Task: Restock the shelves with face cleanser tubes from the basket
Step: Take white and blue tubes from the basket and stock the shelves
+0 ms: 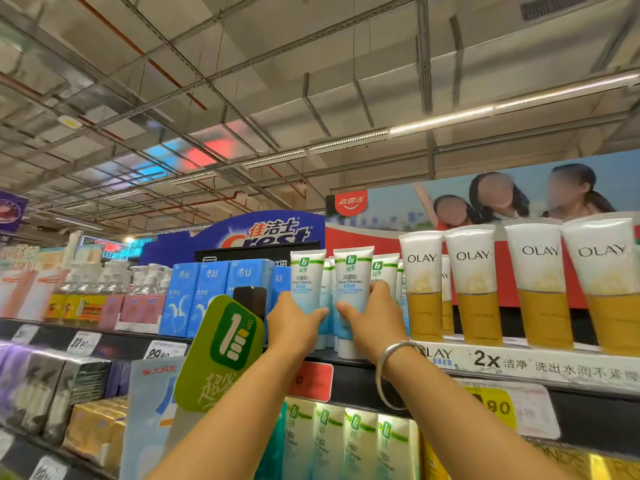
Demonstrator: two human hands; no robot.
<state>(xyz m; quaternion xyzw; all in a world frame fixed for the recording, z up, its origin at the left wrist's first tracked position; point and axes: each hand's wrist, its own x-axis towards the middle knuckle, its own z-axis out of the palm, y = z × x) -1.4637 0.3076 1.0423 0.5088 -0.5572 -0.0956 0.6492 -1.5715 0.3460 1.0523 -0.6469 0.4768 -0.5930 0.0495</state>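
Note:
Two white and light-blue face cleanser tubes stand cap-down on the top shelf. My left hand grips the left tube low on its body. The right tube is held by my right hand, fingers curled round its side. A silver bangle sits on my right wrist. More tubes of the same kind stand behind and to the right. The basket is out of view.
Large Olay tubes line the shelf to the right. Blue boxes stand to the left, and a green promo sign sticks out below them. Boxed cleansers fill the shelf underneath. Price tags run along the shelf edges.

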